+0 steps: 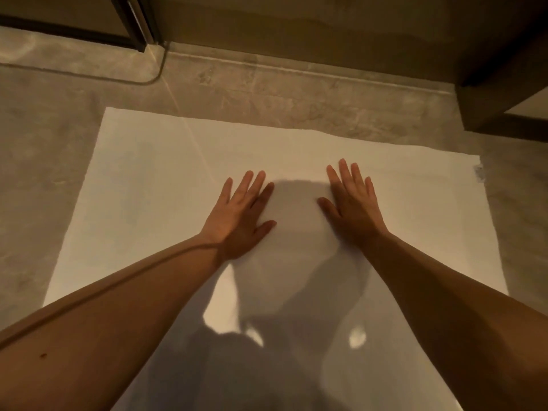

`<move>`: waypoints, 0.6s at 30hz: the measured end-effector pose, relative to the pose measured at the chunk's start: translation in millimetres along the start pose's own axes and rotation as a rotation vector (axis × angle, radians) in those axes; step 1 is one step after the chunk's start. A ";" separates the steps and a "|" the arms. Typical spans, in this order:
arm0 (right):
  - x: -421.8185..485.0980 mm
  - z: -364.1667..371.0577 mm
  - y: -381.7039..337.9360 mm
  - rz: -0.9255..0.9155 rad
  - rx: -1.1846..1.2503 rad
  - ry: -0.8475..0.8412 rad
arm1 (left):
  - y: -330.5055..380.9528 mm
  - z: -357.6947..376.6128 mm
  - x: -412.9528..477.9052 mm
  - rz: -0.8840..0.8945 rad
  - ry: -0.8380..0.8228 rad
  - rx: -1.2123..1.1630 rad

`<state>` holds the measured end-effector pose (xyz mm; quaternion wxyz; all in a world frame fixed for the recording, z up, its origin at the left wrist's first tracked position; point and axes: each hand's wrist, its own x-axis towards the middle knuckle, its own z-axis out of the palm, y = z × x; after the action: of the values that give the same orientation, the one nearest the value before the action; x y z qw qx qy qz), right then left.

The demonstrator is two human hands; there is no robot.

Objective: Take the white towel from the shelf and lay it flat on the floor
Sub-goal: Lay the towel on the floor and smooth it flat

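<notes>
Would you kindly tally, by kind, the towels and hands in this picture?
Flat white cloth towel on the grey stone floor: 1
Bare hands, left hand and right hand, palms flat on it: 2
Total: 3

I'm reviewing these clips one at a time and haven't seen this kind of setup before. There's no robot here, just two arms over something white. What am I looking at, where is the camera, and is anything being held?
There is no machine here. A person does the task with bare hands, and the single camera is worn on their head, looking forward and down, so the arms enter from the bottom of the picture.

The white sheet is the towel, spread out on the grey floor. It looks flat, with no clear folds; the dark patches on it are shadows.

The left hand and right hand both lie palm down on the towel with fingers spread. Neither grips anything; they seem to be pressing or smoothing it.

A thin band sits at the left wrist. Beyond the towel are a wall base and a dark door frame.
</notes>
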<state>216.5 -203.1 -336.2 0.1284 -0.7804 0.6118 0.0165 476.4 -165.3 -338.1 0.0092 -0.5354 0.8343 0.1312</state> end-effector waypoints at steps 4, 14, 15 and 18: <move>-14.1 -6.3 48.6 0.122 -0.016 -0.038 | 35.7 4.7 15.3 0.031 -0.026 -0.005; -54.0 -24.7 156.2 0.405 0.039 -0.092 | 118.3 17.3 43.0 0.036 -0.120 0.110; -57.0 -25.7 163.2 0.425 0.046 -0.090 | 123.4 18.2 43.1 0.046 -0.118 0.113; -65.0 -27.5 176.6 0.482 0.068 -0.097 | 136.8 20.6 40.8 0.086 -0.107 0.090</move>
<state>27.2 -186.0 -329.6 0.1762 -0.6055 0.7735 0.0632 333.9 -143.4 -335.7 0.0723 -0.4902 0.8600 0.1222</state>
